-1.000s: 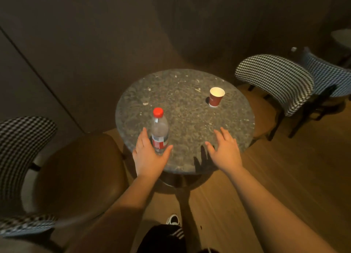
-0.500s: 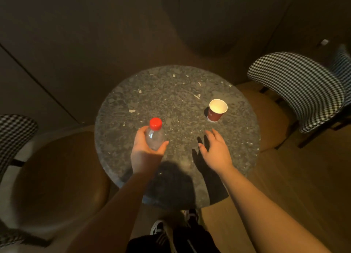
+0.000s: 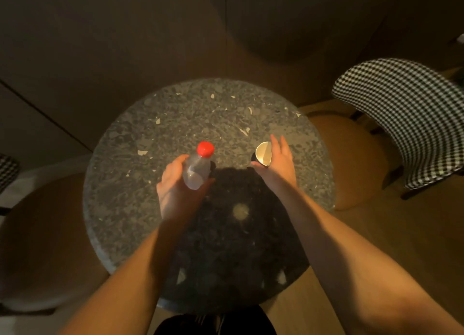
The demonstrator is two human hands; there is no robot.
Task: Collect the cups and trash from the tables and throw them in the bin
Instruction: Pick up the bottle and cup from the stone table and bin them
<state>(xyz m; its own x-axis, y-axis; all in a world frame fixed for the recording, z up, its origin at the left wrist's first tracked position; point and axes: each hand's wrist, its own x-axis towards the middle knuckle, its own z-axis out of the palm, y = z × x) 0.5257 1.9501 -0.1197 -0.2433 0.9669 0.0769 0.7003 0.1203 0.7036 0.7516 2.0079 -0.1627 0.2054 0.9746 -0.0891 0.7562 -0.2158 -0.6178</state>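
Meanwhile, left hand (image 3: pixel 175 191) grips water bottle (image 3: pixel 197 168); right hand (image 3: pixel 278 162), fingers (image 3: pixel 276 143) straight, touches paper cup (image 3: pixel 263 155), which may tip.

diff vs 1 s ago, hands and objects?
Left hand closed round the clear red-capped plastic bottle. Right hand moved forward from the near edge to the red paper cup, fingers at its far side. Cup itself unmoved on the round stone table.

Since one second ago, my left hand (image 3: pixel 179 189) has gone from reaching beside the bottle (image 3: pixel 197 170) to gripping it. My right hand (image 3: pixel 277 162) has advanced from the near table (image 3: pixel 130 209) edge to the paper cup (image 3: pixel 263 155), fingers now alongside its rim.
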